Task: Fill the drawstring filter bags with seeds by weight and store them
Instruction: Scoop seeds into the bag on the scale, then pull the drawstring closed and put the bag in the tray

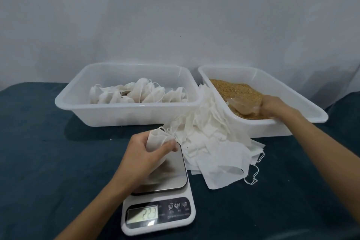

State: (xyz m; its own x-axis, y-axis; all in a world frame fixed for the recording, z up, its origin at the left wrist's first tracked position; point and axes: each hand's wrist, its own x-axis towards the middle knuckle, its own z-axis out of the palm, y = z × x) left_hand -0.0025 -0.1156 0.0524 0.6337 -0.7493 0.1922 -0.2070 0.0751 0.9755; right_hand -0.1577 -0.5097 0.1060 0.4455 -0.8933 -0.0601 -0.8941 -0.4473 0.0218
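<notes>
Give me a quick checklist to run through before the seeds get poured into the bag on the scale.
1. Bag in hand: ok. The left hand grips a drawstring filter bag over the scale.
2. Bag mouth open: cannot tell; the cloth looks bunched.
3. Scoop loaded: ok. The right hand holds a clear scoop in the seeds, though how full it is cannot be told.
4. Scale zeroed: not ok. The display seems to read 223, while the left hand is over the platform.
5. Storage tray ready: ok; filled bags lie in it, with room left.
6. Spare empty bags: ok, piled beside the scale.
</notes>
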